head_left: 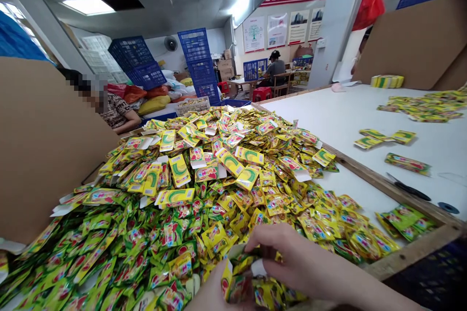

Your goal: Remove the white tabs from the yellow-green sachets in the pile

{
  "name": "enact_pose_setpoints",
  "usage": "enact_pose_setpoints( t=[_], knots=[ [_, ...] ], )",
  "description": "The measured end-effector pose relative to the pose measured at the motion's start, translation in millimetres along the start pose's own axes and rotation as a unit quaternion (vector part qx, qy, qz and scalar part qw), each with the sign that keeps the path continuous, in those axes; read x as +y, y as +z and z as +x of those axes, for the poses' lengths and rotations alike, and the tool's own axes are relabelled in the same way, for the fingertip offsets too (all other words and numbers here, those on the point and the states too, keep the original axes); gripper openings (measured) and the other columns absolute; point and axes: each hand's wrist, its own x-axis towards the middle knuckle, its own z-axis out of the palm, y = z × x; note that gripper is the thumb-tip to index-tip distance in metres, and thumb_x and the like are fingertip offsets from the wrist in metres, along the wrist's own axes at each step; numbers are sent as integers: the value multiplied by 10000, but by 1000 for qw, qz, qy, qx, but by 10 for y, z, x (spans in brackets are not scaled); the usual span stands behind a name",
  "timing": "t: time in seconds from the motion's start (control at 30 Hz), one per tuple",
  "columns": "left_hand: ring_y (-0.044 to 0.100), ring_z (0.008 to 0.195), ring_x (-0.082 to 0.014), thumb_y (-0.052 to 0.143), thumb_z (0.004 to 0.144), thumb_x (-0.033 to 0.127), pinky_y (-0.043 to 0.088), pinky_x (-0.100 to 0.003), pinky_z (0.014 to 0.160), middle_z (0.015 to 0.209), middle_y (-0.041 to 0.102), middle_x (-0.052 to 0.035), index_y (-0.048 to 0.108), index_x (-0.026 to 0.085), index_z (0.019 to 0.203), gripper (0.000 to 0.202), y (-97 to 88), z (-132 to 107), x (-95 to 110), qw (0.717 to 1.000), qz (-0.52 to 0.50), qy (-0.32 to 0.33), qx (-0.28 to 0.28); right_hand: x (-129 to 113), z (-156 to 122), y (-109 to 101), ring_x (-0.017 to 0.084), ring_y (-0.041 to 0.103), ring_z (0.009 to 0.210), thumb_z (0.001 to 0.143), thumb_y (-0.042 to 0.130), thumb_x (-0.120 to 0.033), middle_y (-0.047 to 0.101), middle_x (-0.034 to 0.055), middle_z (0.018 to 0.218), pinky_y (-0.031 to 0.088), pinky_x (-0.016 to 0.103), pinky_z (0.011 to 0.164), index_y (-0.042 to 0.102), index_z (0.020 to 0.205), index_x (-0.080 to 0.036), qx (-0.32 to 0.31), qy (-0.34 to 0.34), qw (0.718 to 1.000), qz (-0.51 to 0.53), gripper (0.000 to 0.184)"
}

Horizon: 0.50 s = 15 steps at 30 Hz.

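Observation:
At the bottom centre, my left hand, mostly cut off by the frame edge, holds a small yellow-and-green carton with its white flaps open. Green packets show at the carton's mouth. My right hand reaches in from the right, its fingers curled at that open end; what its fingertips grip is hidden. Around both hands lies a big heap of glossy sachets, green ones to the left and yellow ones to the right. Several unfilled-looking cartons lie on top of the heap.
A wooden rail edges the heap on the right. Beyond it, the white table carries scissors, a tape roll and more cartons. A cardboard sheet stands at left, beside a co-worker. Blue crates are stacked behind.

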Motion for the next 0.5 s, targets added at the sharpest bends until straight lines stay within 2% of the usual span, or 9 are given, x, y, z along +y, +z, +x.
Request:
enact_pose_setpoints(
  t=[0.07,0.17,0.23,0.3,0.37,0.4,0.47,0.5],
  knots=[
    [471,1140,-295,754,574,334,343,-398,994,1210,552,-104,505,167,1150,649,-20,-9,-49,1000,-18,-8,-17,96,-19,67,114,545,800,742,518,-10,582,9,892,397,201,751,621,915,-194,34,-8,998,53,273],
    [514,1076,-285,778,543,325,375,-384,959,1135,591,-98,509,159,1137,672,-49,-17,-133,1000,-9,-26,-10,162,-51,151,110,537,692,766,468,-21,569,21,764,390,186,618,668,785,-164,44,-34,997,59,247],
    [561,980,-267,770,556,313,414,-381,905,1041,627,-82,522,153,1116,633,-52,-10,-140,999,3,-41,-18,122,-57,149,113,538,663,761,448,-12,570,20,707,388,184,593,681,779,-156,18,-36,998,55,274],
    [572,954,-259,744,593,300,424,-382,890,1010,633,-71,534,150,1107,575,-27,7,-89,998,-2,-34,-53,30,-46,111,121,566,738,774,433,-13,609,35,792,412,182,658,677,852,-157,-50,-30,996,71,294],
    [537,1032,-264,717,625,282,400,-385,928,1091,605,-72,523,158,1143,567,25,28,-1,995,-14,4,-94,-66,-32,86,133,582,833,804,436,-46,632,52,904,428,184,729,665,909,-160,-132,-25,987,86,276],
    [502,1089,-267,713,628,269,376,-385,958,1161,571,-73,500,167,1180,600,54,37,49,994,-15,26,-107,-98,-32,86,141,586,856,817,442,-71,638,58,923,432,190,750,664,903,-160,-148,-15,985,85,254],
    [436,1177,-269,722,616,249,332,-388,1005,1284,485,-78,405,195,1280,737,81,44,153,992,-4,54,-116,-98,-66,88,149,599,844,835,447,-123,648,57,894,447,200,746,669,858,-173,-135,2,989,67,228],
    [408,1208,-268,733,604,243,313,-391,1022,1327,444,-79,335,215,1328,827,61,41,206,992,10,58,-111,-58,-107,66,152,602,842,845,436,-147,647,56,887,453,206,740,669,846,-188,-106,5,993,52,236]
  ],
)
